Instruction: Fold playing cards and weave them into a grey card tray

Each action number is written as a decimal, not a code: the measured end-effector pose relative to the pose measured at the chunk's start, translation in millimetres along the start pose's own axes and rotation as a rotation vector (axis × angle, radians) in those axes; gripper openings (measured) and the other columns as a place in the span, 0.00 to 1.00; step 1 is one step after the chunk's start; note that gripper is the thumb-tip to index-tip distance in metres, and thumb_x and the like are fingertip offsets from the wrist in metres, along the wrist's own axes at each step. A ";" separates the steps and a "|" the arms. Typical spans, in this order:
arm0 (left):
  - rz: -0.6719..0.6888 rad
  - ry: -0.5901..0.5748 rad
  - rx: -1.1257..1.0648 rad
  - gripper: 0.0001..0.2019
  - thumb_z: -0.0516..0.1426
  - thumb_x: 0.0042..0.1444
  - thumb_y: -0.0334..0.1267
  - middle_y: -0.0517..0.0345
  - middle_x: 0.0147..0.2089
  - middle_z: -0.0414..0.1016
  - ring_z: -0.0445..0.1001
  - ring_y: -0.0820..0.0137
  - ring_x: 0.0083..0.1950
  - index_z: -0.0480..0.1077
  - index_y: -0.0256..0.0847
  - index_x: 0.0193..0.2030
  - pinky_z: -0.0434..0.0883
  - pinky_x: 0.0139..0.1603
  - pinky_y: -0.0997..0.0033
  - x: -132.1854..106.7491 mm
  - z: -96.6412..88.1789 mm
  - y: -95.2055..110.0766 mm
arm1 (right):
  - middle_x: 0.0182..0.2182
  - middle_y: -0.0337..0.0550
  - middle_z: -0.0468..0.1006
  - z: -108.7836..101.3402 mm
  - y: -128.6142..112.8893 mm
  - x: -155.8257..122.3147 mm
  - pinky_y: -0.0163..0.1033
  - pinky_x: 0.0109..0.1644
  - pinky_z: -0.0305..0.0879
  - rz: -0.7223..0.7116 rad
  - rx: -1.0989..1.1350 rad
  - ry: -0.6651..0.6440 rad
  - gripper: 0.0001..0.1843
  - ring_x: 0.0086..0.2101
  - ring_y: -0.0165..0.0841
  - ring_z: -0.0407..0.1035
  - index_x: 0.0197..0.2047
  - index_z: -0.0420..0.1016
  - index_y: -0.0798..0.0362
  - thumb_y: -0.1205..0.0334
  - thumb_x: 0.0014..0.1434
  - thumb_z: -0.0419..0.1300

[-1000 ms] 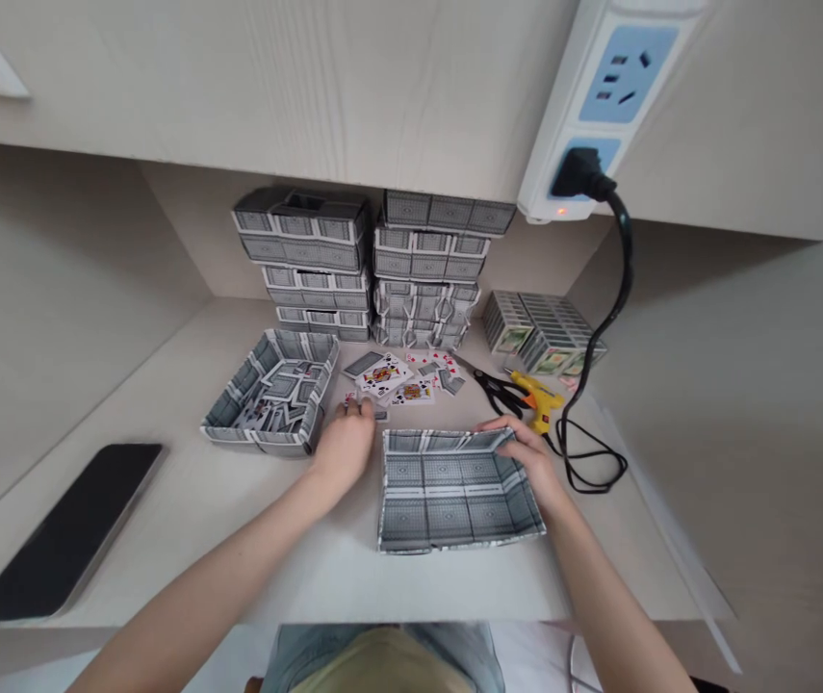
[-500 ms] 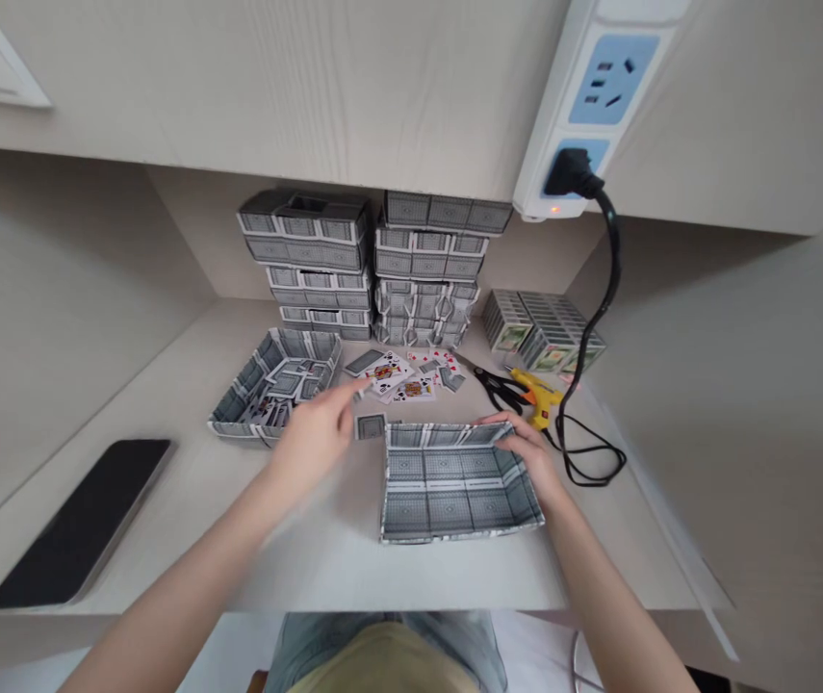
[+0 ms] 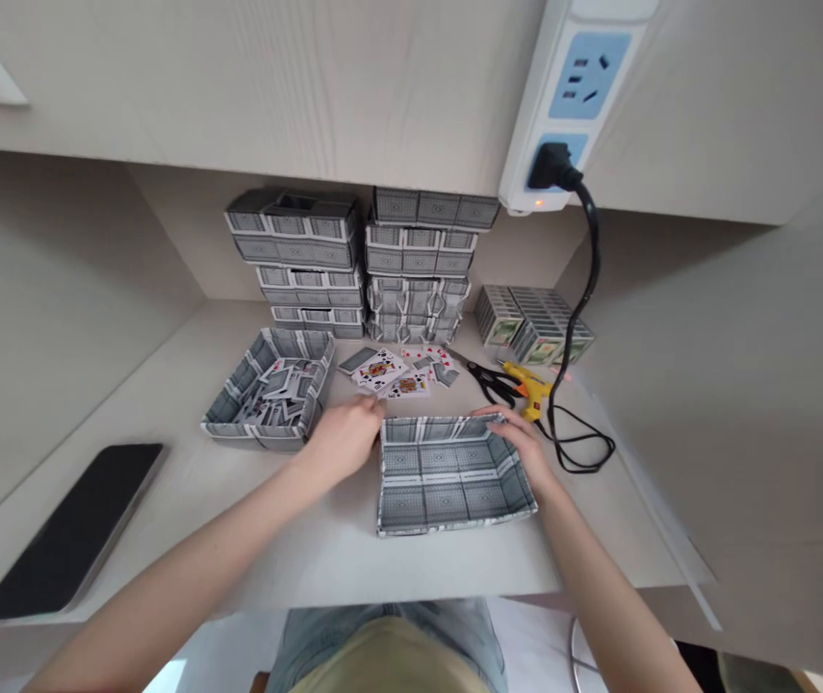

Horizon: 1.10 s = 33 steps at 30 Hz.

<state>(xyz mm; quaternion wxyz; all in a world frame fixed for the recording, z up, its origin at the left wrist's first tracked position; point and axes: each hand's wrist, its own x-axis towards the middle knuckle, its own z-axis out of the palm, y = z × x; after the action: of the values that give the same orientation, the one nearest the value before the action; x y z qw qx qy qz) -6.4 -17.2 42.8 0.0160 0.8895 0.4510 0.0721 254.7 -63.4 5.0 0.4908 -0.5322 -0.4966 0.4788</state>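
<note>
A shallow open box (image 3: 447, 486) made of grey-patterned playing cards rests near the front of the desk, its inside facing me. My right hand (image 3: 523, 448) holds its back right corner, the thumb inside and fingers behind the wall. Close by the box's back left corner is my left hand (image 3: 347, 433), its fingers curled together against the desk; whatever they grip is hidden. Just behind that hand lie loose playing cards (image 3: 378, 369), some face up. To its left stands a second card box (image 3: 270, 438) filled with cut card pieces (image 3: 281, 390).
Stacked card boxes (image 3: 295, 236) rise at the back, with a second stack (image 3: 422, 252) beside them. Card packs (image 3: 533, 322) sit back right. Scissors (image 3: 494, 382) and a yellow glue gun (image 3: 528, 385) with a black cord lie at right. A phone (image 3: 71, 529) lies left.
My left hand has moved right and down from above the loose cards to beside the box's back left corner. It now covers the face-down card there. My right hand keeps its hold.
</note>
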 end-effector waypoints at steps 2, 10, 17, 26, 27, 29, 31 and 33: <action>0.010 -0.147 -0.026 0.14 0.48 0.47 0.27 0.45 0.36 0.72 0.71 0.62 0.38 0.66 0.35 0.42 0.67 0.37 0.68 5.6 9.8 2.3 | 0.35 0.42 0.74 -0.8 0.3 -0.8 0.39 0.38 0.60 0.009 -0.009 0.014 0.14 0.36 0.38 0.66 0.37 0.72 0.52 0.59 0.47 0.53; 0.094 -0.170 0.073 0.10 0.46 0.50 0.27 0.44 0.33 0.73 0.71 0.62 0.37 0.68 0.33 0.34 0.66 0.36 0.67 15.0 19.6 -10.6 | 0.32 0.39 0.75 -0.7 -3.2 -4.3 0.37 0.37 0.58 0.003 0.034 0.021 0.13 0.34 0.36 0.67 0.37 0.73 0.51 0.57 0.48 0.56; -0.079 -0.040 0.216 0.14 0.45 0.48 0.22 0.41 0.34 0.72 0.72 0.59 0.35 0.66 0.30 0.39 0.66 0.30 0.66 14.5 -7.1 -2.4 | 0.37 0.42 0.74 2.4 0.7 0.6 0.43 0.42 0.60 0.015 0.293 0.075 0.19 0.39 0.40 0.67 0.41 0.71 0.49 0.49 0.51 0.50; -0.493 0.175 0.215 0.13 0.45 0.50 0.28 0.42 0.37 0.71 0.69 0.53 0.41 0.68 0.33 0.38 0.67 0.36 0.58 -12.1 -47.5 -45.1 | 0.45 0.43 0.71 -6.0 1.7 -0.2 0.46 0.50 0.57 0.065 0.335 0.091 0.21 0.46 0.41 0.63 0.45 0.69 0.49 0.48 0.53 0.49; -0.433 0.241 0.167 0.15 0.45 0.50 0.29 0.42 0.44 0.69 0.68 0.54 0.45 0.67 0.34 0.43 0.66 0.40 0.58 -14.4 -44.0 -45.1 | 0.46 0.43 0.71 -9.4 0.9 -2.2 0.46 0.52 0.55 0.069 0.303 0.089 0.21 0.47 0.40 0.63 0.47 0.67 0.49 0.50 0.52 0.52; -0.326 0.343 -0.020 0.15 0.45 0.53 0.34 0.47 0.51 0.65 0.65 0.60 0.50 0.65 0.38 0.47 0.63 0.48 0.60 -18.1 -36.3 -36.1 | 0.48 0.43 0.69 -16.1 -2.3 -8.5 0.46 0.54 0.52 0.074 0.236 0.072 0.23 0.49 0.40 0.61 0.50 0.65 0.49 0.54 0.49 0.57; -0.186 0.343 -0.274 0.15 0.45 0.55 0.38 0.54 0.51 0.65 0.64 0.66 0.51 0.63 0.42 0.48 0.61 0.52 0.64 -20.0 -29.6 -17.1 | 0.50 0.43 0.67 -20.1 -6.9 -16.9 0.46 0.56 0.50 0.077 0.165 0.015 0.25 0.51 0.40 0.58 0.51 0.65 0.49 0.56 0.48 0.59; -0.093 0.291 -0.496 0.17 0.47 0.54 0.41 0.57 0.52 0.64 0.62 0.68 0.53 0.60 0.44 0.51 0.61 0.53 0.66 -18.5 -23.0 5.4 | 0.52 0.42 0.64 -19.1 -10.9 -24.7 0.47 0.57 0.48 0.072 0.079 -0.036 0.26 0.53 0.40 0.56 0.51 0.64 0.48 0.57 0.47 0.60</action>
<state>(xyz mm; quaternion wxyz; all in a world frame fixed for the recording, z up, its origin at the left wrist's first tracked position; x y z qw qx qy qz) -16.1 -36.1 63.9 0.1713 0.8172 0.4573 0.3063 272.0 -88.8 17.6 0.4849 -0.5211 -0.4665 0.5252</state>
